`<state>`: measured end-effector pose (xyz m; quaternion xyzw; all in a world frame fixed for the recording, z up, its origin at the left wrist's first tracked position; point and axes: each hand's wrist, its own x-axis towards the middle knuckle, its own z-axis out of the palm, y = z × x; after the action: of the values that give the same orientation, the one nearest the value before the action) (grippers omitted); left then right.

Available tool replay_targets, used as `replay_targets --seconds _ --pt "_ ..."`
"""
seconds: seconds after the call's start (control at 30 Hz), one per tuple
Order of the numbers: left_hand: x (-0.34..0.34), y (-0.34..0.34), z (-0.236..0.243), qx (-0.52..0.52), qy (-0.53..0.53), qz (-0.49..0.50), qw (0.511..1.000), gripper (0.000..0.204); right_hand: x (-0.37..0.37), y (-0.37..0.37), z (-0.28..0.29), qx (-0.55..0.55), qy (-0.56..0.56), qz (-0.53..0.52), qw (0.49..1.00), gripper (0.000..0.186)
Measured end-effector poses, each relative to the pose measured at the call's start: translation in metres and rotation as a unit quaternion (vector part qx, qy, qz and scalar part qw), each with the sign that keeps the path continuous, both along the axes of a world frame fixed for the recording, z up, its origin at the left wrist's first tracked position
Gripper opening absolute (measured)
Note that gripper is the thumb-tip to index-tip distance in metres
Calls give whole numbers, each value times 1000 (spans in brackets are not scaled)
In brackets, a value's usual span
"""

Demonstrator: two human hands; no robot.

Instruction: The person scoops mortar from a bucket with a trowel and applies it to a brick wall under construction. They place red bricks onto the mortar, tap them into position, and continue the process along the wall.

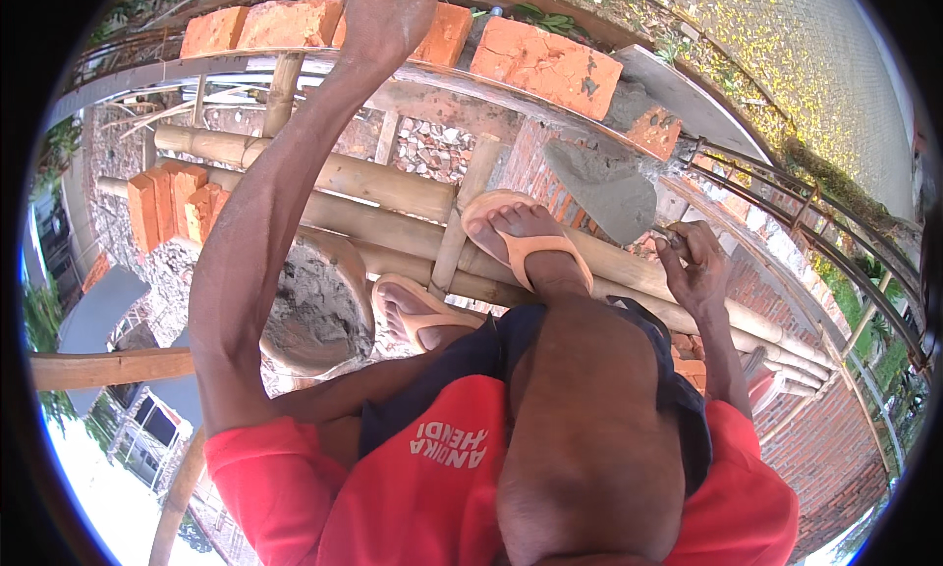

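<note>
My left hand [391,21] is stretched far forward over a row of orange bricks, above the brick at its wrist; its fingers run out of view at the top edge. My right hand [695,269] is closed round the handle end of a trowel. Grey wet mortar covers the trowel's blade [607,191], which lies close to the wall's near side. A large cracked brick [546,65] sits on the wall, with mortar [634,105] beside it and a smaller brick piece [654,132] at its right.
I squat in sandals on bamboo poles [383,188]. A round tub of mortar [319,301] stands to the left, near stacked bricks [162,208]. Bent steel bars [815,227] stick out from the wall at right. Rubble [432,152] lies below the poles.
</note>
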<state>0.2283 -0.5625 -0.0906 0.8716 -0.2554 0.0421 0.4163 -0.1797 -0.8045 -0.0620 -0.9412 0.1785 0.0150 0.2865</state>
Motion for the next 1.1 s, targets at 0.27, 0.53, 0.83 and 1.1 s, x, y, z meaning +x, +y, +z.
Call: replay_targets --seconds 0.27,0.53,0.83,1.1 --pt "-50 45 22 -270 385 264 842 32 116 38 30 -136 -192 56 970 26" --pt "-141 42 25 -306 644 268 647 45 152 51 -10 -191 -174 67 964 30" --pt "-131 14 10 -439 685 152 561 45 45 37 -10 10 -68 29 997 31" --pt "-126 17 13 -378 689 181 592 37 7 40 -54 -35 -28 -18 999 33"
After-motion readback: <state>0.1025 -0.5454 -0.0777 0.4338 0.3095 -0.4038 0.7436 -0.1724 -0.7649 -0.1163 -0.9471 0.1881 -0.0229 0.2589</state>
